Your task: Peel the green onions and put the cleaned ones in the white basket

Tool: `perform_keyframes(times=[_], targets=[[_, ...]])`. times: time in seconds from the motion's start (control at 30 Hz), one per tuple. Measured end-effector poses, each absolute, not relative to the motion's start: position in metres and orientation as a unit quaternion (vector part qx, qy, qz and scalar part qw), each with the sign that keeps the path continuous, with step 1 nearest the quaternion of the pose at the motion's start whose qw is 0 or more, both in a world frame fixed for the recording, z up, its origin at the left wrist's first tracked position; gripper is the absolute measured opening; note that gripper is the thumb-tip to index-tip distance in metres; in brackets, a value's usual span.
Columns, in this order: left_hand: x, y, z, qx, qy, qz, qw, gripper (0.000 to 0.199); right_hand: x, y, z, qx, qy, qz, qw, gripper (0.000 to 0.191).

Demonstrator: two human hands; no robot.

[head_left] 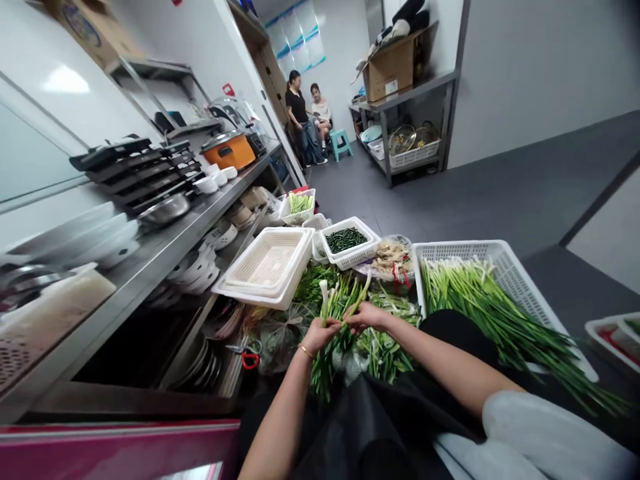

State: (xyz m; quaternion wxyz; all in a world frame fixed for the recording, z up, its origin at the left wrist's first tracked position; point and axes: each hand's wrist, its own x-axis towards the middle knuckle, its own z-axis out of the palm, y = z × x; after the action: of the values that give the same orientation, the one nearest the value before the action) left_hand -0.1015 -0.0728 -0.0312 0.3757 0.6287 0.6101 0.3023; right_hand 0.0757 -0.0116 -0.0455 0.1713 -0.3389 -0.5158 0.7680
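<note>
My left hand [321,335], with a bracelet at the wrist, is closed round a green onion [324,300] whose white end points up. Close beside it, my right hand [365,317] pinches a yellowish-green onion stalk [365,288] that leans up to the right. Both hands are nearly touching, above a pile of loose greens [345,290]. Between my knees lie more leafy trimmings [385,350]. On the right, a large white basket [531,303] holds many green onions [480,300], their white ends at the far side and leaves hanging over the near edge.
Stacked white baskets [235,283] stand ahead on the left, near a basket of dark green chillies [345,240]. Red-handled scissors [250,360] lie by a plastic bag [283,340]. A steel shelf [165,257] runs along the left. Two people [299,110] are at the back.
</note>
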Motion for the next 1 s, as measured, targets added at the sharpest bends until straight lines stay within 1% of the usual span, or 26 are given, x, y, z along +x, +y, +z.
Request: perform_keyframes(times=[0.1, 0.17, 0.27, 0.33, 0.4, 0.47, 0.53, 0.6, 0.67, 0.8, 0.83, 0.87, 0.9, 1.0], targets=[[-0.109, -0.072, -0.025, 0.612, 0.612, 0.295, 0.405, 0.028, 0.085, -0.022, -0.050, -0.339, -0.506, 0.779, 0.147, 0.019], [-0.114, -0.070, -0.025, 0.596, 0.618, 0.296, 0.419, 0.030, 0.084, -0.026, -0.050, -0.342, -0.487, 0.783, 0.182, 0.021], [-0.114, -0.068, -0.029, 0.567, 0.621, 0.314, 0.440, 0.034, 0.072, -0.027, -0.046, -0.347, -0.483, 0.769, 0.234, 0.030], [-0.113, -0.067, -0.030, 0.554, 0.619, 0.323, 0.453, 0.037, 0.063, -0.027, -0.043, -0.371, -0.499, 0.751, 0.221, 0.031], [-0.117, -0.066, -0.027, 0.559, 0.611, 0.314, 0.464, 0.037, 0.060, -0.026, -0.039, -0.383, -0.519, 0.742, 0.181, 0.034], [-0.131, -0.066, -0.023, 0.573, 0.612, 0.302, 0.455, 0.032, 0.070, -0.026, -0.034, -0.364, -0.531, 0.749, 0.153, 0.036], [-0.153, -0.066, -0.016, 0.572, 0.631, 0.304, 0.427, 0.026, 0.095, -0.025, -0.027, -0.323, -0.515, 0.779, 0.156, 0.037], [-0.177, -0.067, -0.010, 0.556, 0.654, 0.321, 0.400, 0.023, 0.131, -0.023, -0.018, -0.302, -0.481, 0.802, 0.184, 0.037], [-0.196, -0.068, -0.004, 0.540, 0.666, 0.331, 0.394, 0.022, 0.170, -0.020, -0.008, -0.318, -0.453, 0.802, 0.223, 0.037], [-0.213, -0.067, 0.002, 0.514, 0.690, 0.329, 0.389, 0.024, 0.227, -0.008, 0.001, -0.349, -0.435, 0.762, 0.329, 0.036], [-0.214, -0.066, 0.003, 0.505, 0.697, 0.330, 0.387, 0.026, 0.232, -0.003, -0.001, -0.359, -0.443, 0.747, 0.342, 0.036], [-0.214, -0.065, 0.004, 0.496, 0.703, 0.333, 0.387, 0.028, 0.232, 0.003, -0.004, -0.380, -0.463, 0.730, 0.330, 0.037], [-0.212, -0.064, 0.004, 0.489, 0.704, 0.336, 0.391, 0.030, 0.228, 0.009, -0.009, -0.415, -0.497, 0.704, 0.292, 0.038], [-0.197, -0.059, 0.007, 0.491, 0.678, 0.337, 0.431, 0.035, 0.193, 0.022, -0.022, -0.524, -0.599, 0.589, 0.140, 0.038]])
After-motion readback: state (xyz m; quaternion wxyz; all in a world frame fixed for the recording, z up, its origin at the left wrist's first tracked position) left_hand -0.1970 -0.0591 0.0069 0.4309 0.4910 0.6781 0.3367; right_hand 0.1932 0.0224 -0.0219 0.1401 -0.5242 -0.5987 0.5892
